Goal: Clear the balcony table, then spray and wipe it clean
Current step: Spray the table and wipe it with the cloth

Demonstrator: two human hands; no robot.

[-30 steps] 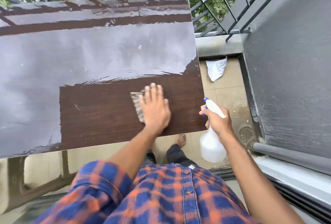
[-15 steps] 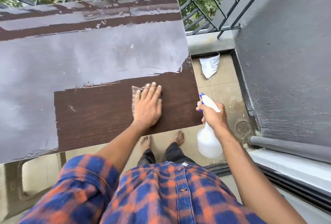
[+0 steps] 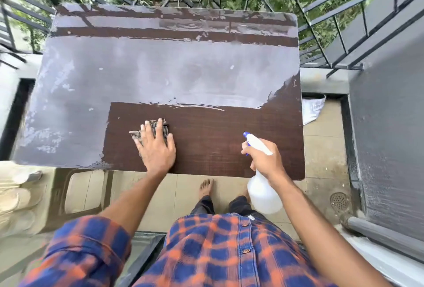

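The brown wooden table (image 3: 229, 149) fills the middle of the view. Most of its top is grey with dust, and a dark wiped patch runs along the near edge. My left hand (image 3: 157, 149) presses flat on a grey patterned cloth (image 3: 158, 126) near the left end of that wiped patch. My right hand (image 3: 263, 159) grips the neck of a white spray bottle (image 3: 263, 192) with a blue nozzle. The bottle hangs just off the table's near right edge, above the floor.
Black metal railing (image 3: 321, 34) with greenery behind it runs along the far side and the right. A grey wall (image 3: 390, 149) stands at the right, with a white bag (image 3: 313, 109) and a floor drain (image 3: 339, 202) on the tiles. My bare feet are under the table edge.
My left hand has slid the cloth to the left along the near part of the table. The right hand keeps the spray bottle at the table's near right edge. The camera view has shifted.
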